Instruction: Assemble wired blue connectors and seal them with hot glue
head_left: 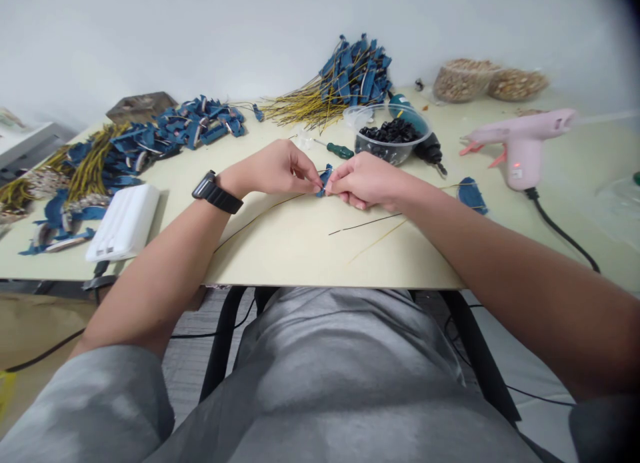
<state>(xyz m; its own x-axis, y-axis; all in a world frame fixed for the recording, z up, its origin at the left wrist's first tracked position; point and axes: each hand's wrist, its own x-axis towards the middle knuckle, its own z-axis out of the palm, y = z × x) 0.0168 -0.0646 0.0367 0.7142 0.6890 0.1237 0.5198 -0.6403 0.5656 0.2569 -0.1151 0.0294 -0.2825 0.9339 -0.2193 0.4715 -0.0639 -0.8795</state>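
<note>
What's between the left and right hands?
Head view: a small, irregular blue piece, held at the fingertips of the left hand and right hand.

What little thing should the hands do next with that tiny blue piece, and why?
Maybe the left hand should steady the small blue piece while the right hand gently adjusts it: both hands meet at it, and it looks little enough to slip.

small blue piece [327,171], ragged at the edge, pinched from both sides and partly hidden, slightly tilted, situated left of and nearer the viewer than the clear plastic bowl [387,157]; a thin wire [265,213] curves leftward, away from the bowl.
</note>
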